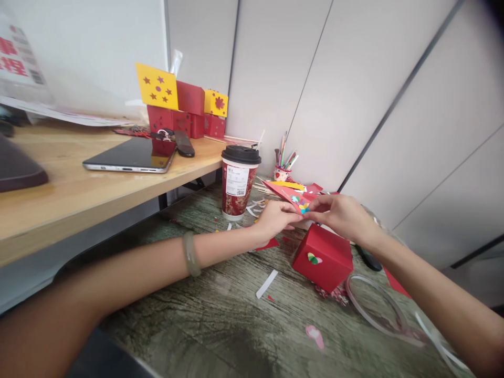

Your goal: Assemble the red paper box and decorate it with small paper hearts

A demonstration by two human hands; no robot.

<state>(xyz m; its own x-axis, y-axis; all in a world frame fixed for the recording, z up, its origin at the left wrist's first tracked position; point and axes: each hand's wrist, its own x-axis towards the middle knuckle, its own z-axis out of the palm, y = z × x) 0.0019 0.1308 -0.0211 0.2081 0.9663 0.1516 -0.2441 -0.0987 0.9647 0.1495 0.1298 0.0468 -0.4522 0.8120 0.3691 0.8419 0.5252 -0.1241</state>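
Observation:
A sheet of red paper [284,192] with colourful flower-shaped cut-outs [303,206] on it is held up over the table. My left hand [274,221], a green bangle on its wrist, pinches the near edge of this sheet. From the other side, the thumb and fingers of my right hand [340,216] close on the sheet's corner beside the flowers. Directly below my right hand is a red paper box [323,257], tilted towards me, with a green, yellow and pink butterfly-like cut-out [314,259] on its front.
Left of the hands stands a lidded red paper cup [236,184]. A pen holder [281,173] is behind. Clear tape [378,304], a white strip [266,284] and pink scraps [315,336] lie nearby. The wooden shelf [118,205] carries a tablet [132,153] and several decorated boxes [191,97].

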